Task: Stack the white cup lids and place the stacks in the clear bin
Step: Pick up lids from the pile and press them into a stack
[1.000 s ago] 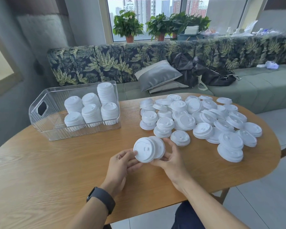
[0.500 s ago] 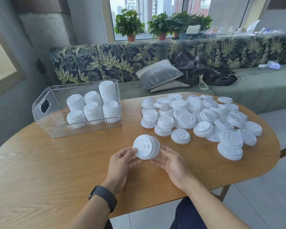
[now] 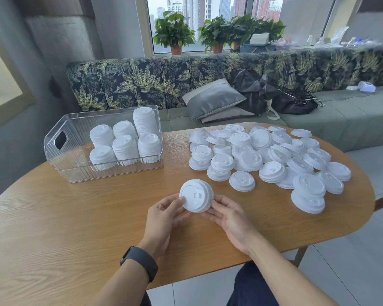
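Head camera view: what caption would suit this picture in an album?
Both hands, left and right, hold a short lid stack over the wooden table, clear bin left, loose lids right.

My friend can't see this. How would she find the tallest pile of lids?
Find the clear bin on the wooden table's left side. Six piles of white lids stand inside. The tallest pile is in the far right corner, rising above the rim.

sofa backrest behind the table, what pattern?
Dark fabric printed with green and yellowish palm leaves, on the sofa backrest; clearest in the head view.
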Available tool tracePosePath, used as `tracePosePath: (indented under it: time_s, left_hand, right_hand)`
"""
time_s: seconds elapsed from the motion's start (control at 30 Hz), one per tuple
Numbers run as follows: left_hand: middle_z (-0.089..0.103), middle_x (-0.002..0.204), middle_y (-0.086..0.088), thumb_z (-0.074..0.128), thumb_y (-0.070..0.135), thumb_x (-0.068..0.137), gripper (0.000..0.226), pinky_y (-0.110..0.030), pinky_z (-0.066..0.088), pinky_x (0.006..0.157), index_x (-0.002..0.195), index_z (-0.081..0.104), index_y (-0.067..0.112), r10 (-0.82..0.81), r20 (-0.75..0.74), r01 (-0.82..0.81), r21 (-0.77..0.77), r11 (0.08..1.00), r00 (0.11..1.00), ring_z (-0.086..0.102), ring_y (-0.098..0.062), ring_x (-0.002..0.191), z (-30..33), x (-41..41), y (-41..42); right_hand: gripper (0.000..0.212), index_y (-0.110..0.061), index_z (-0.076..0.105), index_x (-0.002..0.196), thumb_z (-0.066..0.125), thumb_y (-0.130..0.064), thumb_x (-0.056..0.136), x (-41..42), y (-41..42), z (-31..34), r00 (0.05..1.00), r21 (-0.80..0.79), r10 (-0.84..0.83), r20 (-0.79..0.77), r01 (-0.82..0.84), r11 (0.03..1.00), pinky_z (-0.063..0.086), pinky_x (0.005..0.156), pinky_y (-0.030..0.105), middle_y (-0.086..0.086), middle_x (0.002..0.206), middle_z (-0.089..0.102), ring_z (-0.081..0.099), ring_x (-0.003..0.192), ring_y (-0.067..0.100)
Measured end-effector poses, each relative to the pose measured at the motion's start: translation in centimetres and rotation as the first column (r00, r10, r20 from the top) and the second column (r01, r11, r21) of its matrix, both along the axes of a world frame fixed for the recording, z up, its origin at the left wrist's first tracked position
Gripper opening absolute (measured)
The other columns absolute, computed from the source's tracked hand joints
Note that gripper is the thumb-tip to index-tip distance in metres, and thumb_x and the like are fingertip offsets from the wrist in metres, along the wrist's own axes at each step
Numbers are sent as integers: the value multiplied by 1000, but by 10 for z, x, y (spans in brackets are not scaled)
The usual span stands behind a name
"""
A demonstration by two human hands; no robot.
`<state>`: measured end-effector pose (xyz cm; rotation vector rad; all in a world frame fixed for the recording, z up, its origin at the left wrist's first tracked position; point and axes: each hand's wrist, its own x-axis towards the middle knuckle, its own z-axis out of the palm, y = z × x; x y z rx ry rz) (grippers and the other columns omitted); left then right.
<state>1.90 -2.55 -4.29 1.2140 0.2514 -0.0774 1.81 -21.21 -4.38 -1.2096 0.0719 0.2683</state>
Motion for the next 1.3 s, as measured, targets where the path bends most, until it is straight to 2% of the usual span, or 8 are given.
tracePosePath:
  time_s: [0.33, 0.47, 0.57, 0.67, 0.77, 0.93, 1.17, 1.3]
  left_hand:
    - [78, 113, -14, 73, 10, 94, 24, -38, 63, 84, 116, 71, 0, 28, 7, -28, -4, 1000, 1000, 75, -26, 108, -4, 1, 0]
    - [77, 113, -16, 76, 9, 92, 26, -38, 63, 84, 116, 72, 1, 38, 11, -38, 15, 999, 999, 74, -26, 107, -8, 2, 2]
    - [77, 111, -16, 78, 8, 90, 29, -37, 63, 84, 117, 71, 1, 26, 33, -27, 42, 999, 999, 75, -25, 105, -8, 0, 1]
    - [78, 109, -15, 77, 8, 91, 29, -40, 62, 87, 117, 70, 1, 19, 47, -22, 64, 998, 999, 76, -25, 102, -9, -1, 0]
    - [78, 109, -14, 77, 12, 91, 28, -41, 62, 88, 116, 71, 1, 20, 44, -22, 39, 999, 999, 76, -23, 101, -6, -1, -1]
    - [79, 108, -10, 72, 21, 96, 27, -31, 62, 79, 114, 73, 2, -8, 50, 7, 34, 999, 999, 77, -22, 100, -2, -3, -1]
    - [79, 98, -9, 72, 17, 94, 25, -27, 61, 73, 112, 74, -1, -23, 47, 21, 40, 999, 999, 76, -13, 86, -1, -4, -1]
    - [79, 105, -13, 75, 15, 92, 28, -27, 61, 76, 115, 72, 0, -56, 50, 53, 56, 997, 997, 77, -21, 96, -1, -4, -1]
  right_hand:
    - [25, -3, 69, 122, 51, -8, 106, -2, 2, 4, 1000, 10, 10, -5, -10, 1000, 56, 98, 39, 16, 115, 77, 73, 111, 27]
    - [29, -4, 69, 124, 49, -18, 108, -2, 2, 5, 1000, 5, 6, -1, -6, 1000, 56, 100, 42, 16, 117, 76, 72, 113, 29]
    - [36, -12, 65, 131, 64, -30, 99, -5, 5, 5, 998, -28, 7, 58, -5, 1000, 57, 99, 41, 10, 121, 76, 72, 113, 27]
    - [49, -14, 62, 132, 79, -23, 87, -5, 8, 1, 994, -68, -45, 100, 51, 996, 60, 95, 40, 9, 117, 77, 74, 110, 28]
    - [40, -13, 64, 131, 74, -15, 93, -5, 8, 1, 993, -60, -66, 94, 72, 996, 61, 92, 39, 8, 116, 77, 74, 108, 28]
    - [32, -9, 65, 129, 68, -12, 97, -4, 5, 2, 997, -47, -31, 70, 34, 998, 62, 90, 40, 13, 114, 77, 75, 105, 32]
    - [31, -11, 69, 126, 67, -24, 97, -3, 6, 2, 996, -60, -66, 56, 69, 996, 61, 88, 37, 10, 116, 77, 74, 108, 27]
    - [27, -11, 71, 123, 66, -23, 99, -2, 5, 1, 994, -40, -94, 47, 96, 995, 61, 84, 34, 10, 115, 77, 74, 107, 27]
